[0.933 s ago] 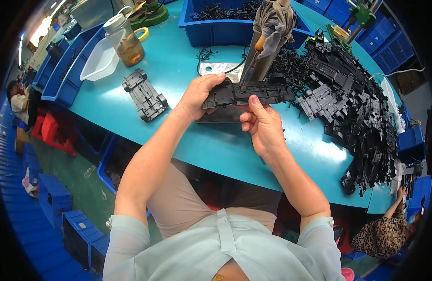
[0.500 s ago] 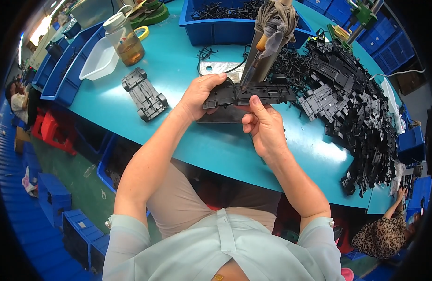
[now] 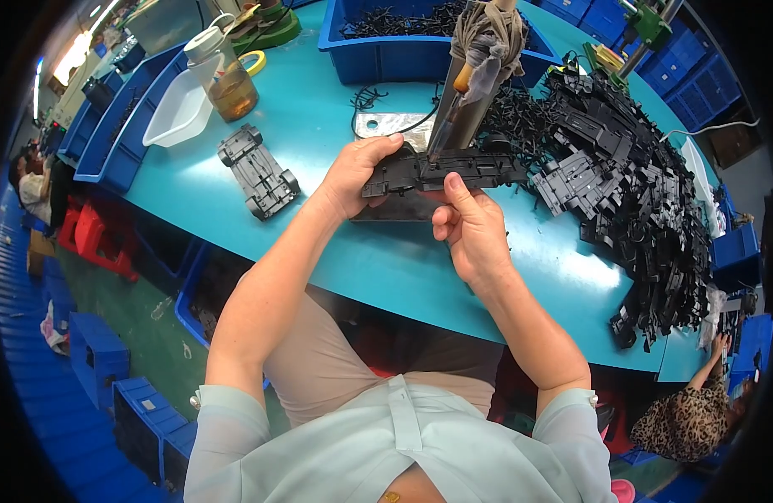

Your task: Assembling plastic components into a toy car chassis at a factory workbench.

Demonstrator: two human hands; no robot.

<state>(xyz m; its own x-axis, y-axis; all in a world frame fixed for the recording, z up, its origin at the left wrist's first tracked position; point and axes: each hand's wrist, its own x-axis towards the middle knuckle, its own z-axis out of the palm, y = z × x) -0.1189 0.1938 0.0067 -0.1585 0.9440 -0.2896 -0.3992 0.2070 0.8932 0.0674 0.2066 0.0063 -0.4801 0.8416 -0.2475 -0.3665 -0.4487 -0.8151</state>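
Between my two hands is a black plastic toy car chassis (image 3: 466, 170), held roughly level over the table. My left hand (image 3: 357, 172) grips its left end, thumb on top. At its near middle edge my right hand (image 3: 473, 225) pinches it, thumb on the upper face and fingers curled below. The tip of a soldering iron (image 3: 462, 82), mounted on a cloth-wrapped metal post (image 3: 466, 117), meets the chassis near its middle; whether it touches I cannot tell. Another chassis with wheels (image 3: 258, 172) lies on the table to the left.
A large heap of black chassis (image 3: 629, 193) covers the right side. Small black parts (image 3: 520, 117) lie behind the post, with more in a blue bin (image 3: 386, 63). At the left stand a jar of amber liquid (image 3: 227, 84) and a white tray (image 3: 178, 113). Another person (image 3: 688, 419) sits far right.
Hardly anything differs. Both hands hold the chassis in nearly the same place under the iron, and the view has shifted very slightly.
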